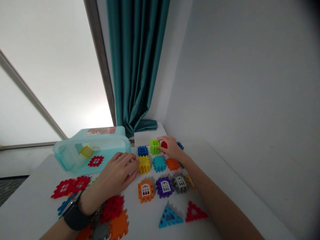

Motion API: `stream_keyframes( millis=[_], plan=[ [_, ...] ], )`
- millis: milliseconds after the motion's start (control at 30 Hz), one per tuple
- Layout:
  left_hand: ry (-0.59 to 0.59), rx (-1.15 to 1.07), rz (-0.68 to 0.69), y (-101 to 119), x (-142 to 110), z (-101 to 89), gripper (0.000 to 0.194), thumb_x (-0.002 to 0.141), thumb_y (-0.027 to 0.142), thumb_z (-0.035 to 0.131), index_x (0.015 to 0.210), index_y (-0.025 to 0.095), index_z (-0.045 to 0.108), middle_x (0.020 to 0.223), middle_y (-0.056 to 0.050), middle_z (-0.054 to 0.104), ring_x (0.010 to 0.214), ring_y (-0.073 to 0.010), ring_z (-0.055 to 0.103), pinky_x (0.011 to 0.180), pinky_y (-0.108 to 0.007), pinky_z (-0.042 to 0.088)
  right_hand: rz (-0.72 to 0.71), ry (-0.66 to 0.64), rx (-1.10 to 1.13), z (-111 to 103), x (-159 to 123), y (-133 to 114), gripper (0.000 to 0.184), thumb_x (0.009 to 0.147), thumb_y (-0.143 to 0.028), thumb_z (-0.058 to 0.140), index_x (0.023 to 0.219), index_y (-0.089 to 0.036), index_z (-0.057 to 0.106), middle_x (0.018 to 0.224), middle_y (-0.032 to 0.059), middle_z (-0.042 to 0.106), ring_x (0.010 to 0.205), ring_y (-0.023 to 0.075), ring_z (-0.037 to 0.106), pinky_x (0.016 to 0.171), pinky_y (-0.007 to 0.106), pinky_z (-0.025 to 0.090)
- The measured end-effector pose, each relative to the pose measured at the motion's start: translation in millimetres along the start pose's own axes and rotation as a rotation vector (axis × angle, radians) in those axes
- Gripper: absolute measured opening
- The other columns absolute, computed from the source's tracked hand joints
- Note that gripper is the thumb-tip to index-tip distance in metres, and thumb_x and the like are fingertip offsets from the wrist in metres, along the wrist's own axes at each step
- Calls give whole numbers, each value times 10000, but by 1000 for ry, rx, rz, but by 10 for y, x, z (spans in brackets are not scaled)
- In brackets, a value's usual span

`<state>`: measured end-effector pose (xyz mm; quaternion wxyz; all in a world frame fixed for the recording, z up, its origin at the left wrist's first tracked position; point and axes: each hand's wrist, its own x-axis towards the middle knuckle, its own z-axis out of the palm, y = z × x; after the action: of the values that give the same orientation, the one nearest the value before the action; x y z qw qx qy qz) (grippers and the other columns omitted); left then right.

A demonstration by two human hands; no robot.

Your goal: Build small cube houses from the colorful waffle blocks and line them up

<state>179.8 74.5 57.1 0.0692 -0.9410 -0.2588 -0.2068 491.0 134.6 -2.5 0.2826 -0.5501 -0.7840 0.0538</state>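
My right hand [170, 146] reaches to the back of the table, its fingers and thumb gripping the right side of a lime-green stack of interlocking building pieces [155, 147]. Under that hand shows part of a red piece [164, 144]. My left hand [122, 170] is half curled with fingers apart, its fingertips at the left side of a yellow stack of pieces [144, 164]; whether they press on it I cannot tell. Around these lie a dark blue stack [142, 151], a turquoise stack [159, 163] and an orange stack [172, 164], partly behind my right arm.
Nearer are orange [146, 190], purple [164, 186] and grey [180, 183] window pieces, then blue [170, 216] and red [195, 212] triangles. A turquoise bin [91, 141] lies on its side at left, with several pieces inside. Loose pieces [118, 225] spread under my left arm. A wall bounds the right.
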Motion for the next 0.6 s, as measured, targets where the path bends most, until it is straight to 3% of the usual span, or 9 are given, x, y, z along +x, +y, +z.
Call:
stream_keyframes(
  millis=[600],
  plan=[
    [-86, -16, -39, -6, -3, 13, 175, 975, 213, 492, 1056, 206, 647, 981, -59, 657, 905, -235, 609, 836, -391, 407, 1, 25, -17, -25, -30, -22, 286, 843, -267, 697, 1122, -216, 664, 1304, 113, 682, 1243, 301, 583, 1072, 497, 367]
  ],
)
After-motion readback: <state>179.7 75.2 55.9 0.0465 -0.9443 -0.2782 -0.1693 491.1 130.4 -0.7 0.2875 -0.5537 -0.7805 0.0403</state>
